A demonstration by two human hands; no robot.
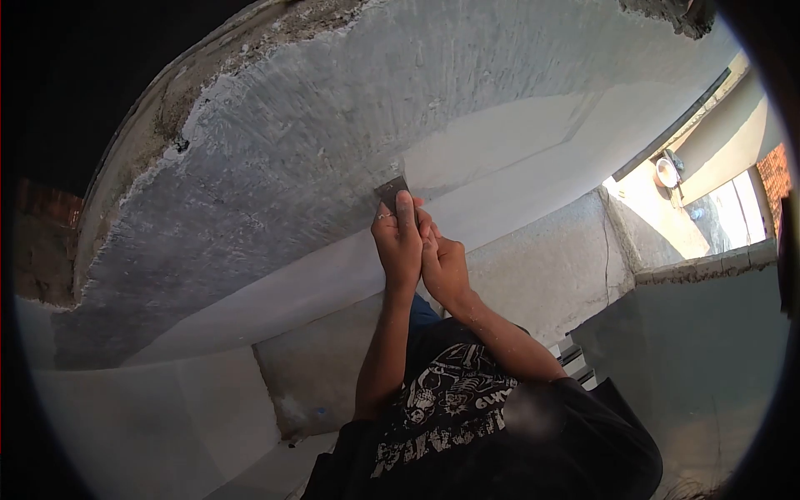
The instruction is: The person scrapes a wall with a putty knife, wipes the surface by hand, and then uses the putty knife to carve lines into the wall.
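Note:
A flat, dark scraper (390,189) with a straight edge lies against the grey wall (275,158). My left hand (397,250) is closed on it, thumb laid along its face. Pressed up beside it, my right hand (448,271) is also closed, its fingers curled in around the scraper's lower part and the left hand's fingers. Most of the scraper's lower end is hidden by the hands. Streaky, rough grey covers the wall around the blade, while a smoother, paler patch (483,142) begins just right of it.
The wall's upper edge (196,104) is broken and crumbling. Below is a concrete floor (533,267) with a low ledge (708,265) at the right. A white bucket (667,172) stands in the sunlit area beyond. Dark slatted objects (573,358) sit near my right elbow.

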